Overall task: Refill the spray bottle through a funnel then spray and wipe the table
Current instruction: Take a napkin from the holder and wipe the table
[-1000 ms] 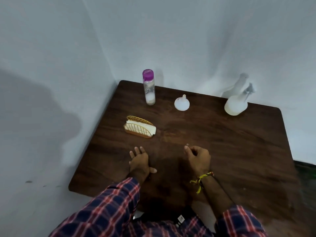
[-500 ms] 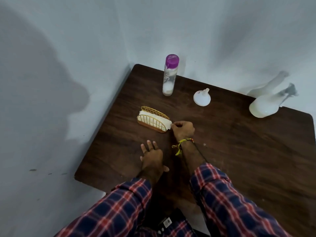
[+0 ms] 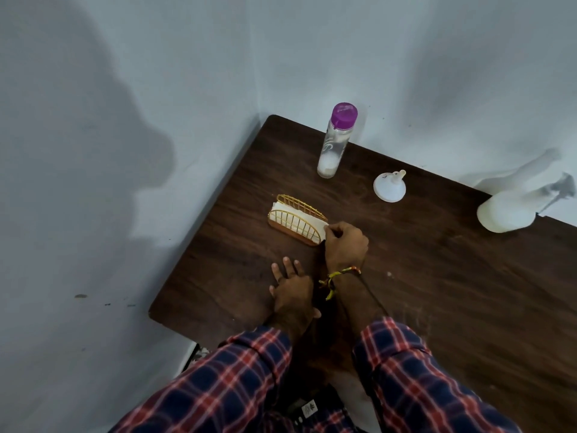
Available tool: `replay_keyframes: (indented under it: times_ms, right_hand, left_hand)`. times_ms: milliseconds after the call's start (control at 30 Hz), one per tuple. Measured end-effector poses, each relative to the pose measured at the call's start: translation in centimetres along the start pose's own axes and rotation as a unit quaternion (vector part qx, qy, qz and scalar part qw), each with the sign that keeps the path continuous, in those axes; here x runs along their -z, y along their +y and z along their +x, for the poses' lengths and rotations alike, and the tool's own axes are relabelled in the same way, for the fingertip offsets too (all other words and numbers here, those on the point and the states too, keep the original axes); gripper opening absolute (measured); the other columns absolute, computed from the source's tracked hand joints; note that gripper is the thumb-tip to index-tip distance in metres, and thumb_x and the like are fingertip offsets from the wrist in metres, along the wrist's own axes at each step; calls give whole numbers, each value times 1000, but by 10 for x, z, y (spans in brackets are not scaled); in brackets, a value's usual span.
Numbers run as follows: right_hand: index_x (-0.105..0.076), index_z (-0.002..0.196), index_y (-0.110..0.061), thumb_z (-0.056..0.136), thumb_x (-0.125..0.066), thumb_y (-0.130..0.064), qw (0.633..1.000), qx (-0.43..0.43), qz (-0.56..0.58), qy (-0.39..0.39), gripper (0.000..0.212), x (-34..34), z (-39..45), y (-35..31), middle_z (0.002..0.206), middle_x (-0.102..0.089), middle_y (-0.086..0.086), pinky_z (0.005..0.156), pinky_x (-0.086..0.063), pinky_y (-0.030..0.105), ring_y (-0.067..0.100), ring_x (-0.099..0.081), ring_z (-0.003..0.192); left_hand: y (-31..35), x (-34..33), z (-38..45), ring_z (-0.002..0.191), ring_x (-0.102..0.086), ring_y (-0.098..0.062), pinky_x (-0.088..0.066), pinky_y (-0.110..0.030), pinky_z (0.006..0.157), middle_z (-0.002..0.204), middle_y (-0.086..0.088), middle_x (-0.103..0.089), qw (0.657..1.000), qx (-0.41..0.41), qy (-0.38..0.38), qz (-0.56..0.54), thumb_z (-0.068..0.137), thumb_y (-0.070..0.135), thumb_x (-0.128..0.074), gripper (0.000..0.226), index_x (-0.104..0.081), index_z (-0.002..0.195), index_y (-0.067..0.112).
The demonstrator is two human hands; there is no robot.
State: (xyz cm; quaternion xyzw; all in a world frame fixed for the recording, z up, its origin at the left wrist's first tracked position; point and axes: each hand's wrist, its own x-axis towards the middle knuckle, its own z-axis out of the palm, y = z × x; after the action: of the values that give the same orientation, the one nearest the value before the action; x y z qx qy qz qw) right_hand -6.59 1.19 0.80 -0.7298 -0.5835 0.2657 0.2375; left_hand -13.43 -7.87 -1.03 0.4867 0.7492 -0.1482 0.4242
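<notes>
A gold wire napkin holder [image 3: 282, 204] stands on the dark wooden table [image 3: 437, 292], with white napkins [image 3: 307, 228] inside. My right hand [image 3: 345, 243] pinches the right end of a napkin at the holder. Flat on the table just below it rests my left hand [image 3: 292, 289], fingers spread. A clear bottle with a purple cap [image 3: 335, 140] stands at the back. To its right a white funnel [image 3: 389, 187] lies mouth down. The white spray bottle [image 3: 512, 209] stands at the far right edge by the wall.
Grey walls close the table in at the back and on the left. The table's front left corner [image 3: 153, 309] is near my left forearm. Bare wood stretches over the right half of the table.
My right hand went from the table's middle up and left to the napkin holder and took hold of a napkin's end. The view swung left; my left hand stayed flat.
</notes>
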Motion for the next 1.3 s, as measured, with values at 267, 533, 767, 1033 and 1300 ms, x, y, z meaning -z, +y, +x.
replay_keyframes:
  times_ms: [267, 533, 767, 1033, 1300]
  right_hand:
    - [-59, 85, -11, 85, -66, -12, 967, 218, 107, 83, 7, 23, -15, -17, 79, -68, 2, 61, -56, 37, 17, -64, 68]
    - [-58, 95, -8, 86, -63, -4, 929, 144, 273, 204, 11, 101, -35, -19, 83, -62, -1, 67, -52, 21, 12, -63, 73]
    - [-59, 96, -15, 85, -63, -4, 951, -24, 266, 156, 16, 138, -13, 41, 83, -64, 1, 72, -56, 28, 24, -66, 82]
    - [-58, 106, -10, 87, -61, -2, 890, -137, 405, 159, 21, 170, 43, 55, 89, -62, 4, 61, -61, 40, 19, -65, 86]
    - [-54, 133, -1, 91, -57, -10, 998, 9, -29, 53, 44, 122, 33, 139, 135, -57, 17, 109, -37, 40, 32, -52, 127]
  left_hand:
    - [0, -1, -3, 146, 13, -45, -24, -59, 114, 160, -17, 18, 1000, 0, 13, 1, 71, 34, -84, 129, 12, 152, 5]
    - [9, 1, -7, 147, 14, -41, -18, -61, 114, 161, -13, 19, 999, 42, 1, -13, 71, 31, -85, 129, 12, 153, 8]
    - [34, -1, -13, 149, -1, -37, -13, -60, 116, 163, -14, -1, 986, -63, 140, 70, 92, 23, -62, 86, -5, 155, 11]
    - [68, 0, -3, 149, 7, -35, -16, -58, 117, 164, -7, 9, 991, -111, 61, 54, 75, 28, -82, 119, 4, 156, 17]
    - [78, 0, 14, 149, 10, -37, -18, -59, 117, 163, -8, 13, 991, -89, 22, 101, 72, 24, -85, 124, 7, 155, 18]
